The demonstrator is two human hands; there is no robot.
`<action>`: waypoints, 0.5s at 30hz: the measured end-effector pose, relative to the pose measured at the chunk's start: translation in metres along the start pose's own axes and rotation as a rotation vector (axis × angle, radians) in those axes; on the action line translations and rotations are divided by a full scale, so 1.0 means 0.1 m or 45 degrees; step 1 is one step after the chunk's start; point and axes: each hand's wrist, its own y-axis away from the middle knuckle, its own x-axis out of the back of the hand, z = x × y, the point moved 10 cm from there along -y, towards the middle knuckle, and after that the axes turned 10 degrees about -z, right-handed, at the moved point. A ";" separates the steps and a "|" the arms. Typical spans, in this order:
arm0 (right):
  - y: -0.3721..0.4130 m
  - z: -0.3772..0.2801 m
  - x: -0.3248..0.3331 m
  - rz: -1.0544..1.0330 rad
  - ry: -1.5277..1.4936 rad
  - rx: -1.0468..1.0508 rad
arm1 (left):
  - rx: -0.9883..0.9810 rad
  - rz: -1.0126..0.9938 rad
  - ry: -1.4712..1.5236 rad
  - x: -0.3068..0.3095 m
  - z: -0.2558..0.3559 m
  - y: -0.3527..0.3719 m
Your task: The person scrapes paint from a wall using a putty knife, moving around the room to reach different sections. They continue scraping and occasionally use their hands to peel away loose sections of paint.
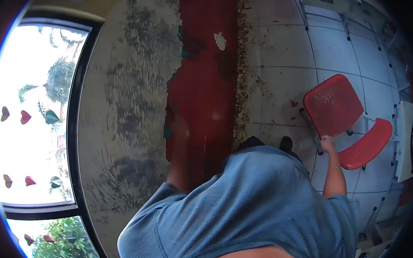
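Observation:
My left hand is smeared by motion over the red painted band on the wall, close to its ragged edge with the scraped grey surface. Whether it holds anything is too blurred to tell. On the other side, my right hand is closed at the near edge of the red chair's seat, its fingers wrapped round that edge. Pale crumbs lie on the seat. A small white patch shows in the upper part of the red band.
Flaked debris lines the foot of the wall and is scattered over the white floor tiles. A dark-framed window with hanging paper hearts is at the left. Stacked furniture stands at the far right.

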 end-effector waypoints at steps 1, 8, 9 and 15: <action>-0.06 -0.07 0.15 0.129 -0.120 0.080 | -0.046 -0.208 -0.027 -0.20 0.13 0.23; -0.24 0.06 -0.64 -0.391 0.093 -0.062 | -0.116 0.432 0.307 0.90 -0.13 -0.97; -0.03 0.13 -0.86 -0.788 0.139 -0.346 | -0.135 0.362 0.399 0.89 -0.13 -0.94; -0.38 -0.13 -0.59 -0.408 -0.277 -0.363 | -0.037 0.027 1.359 1.44 0.40 -1.10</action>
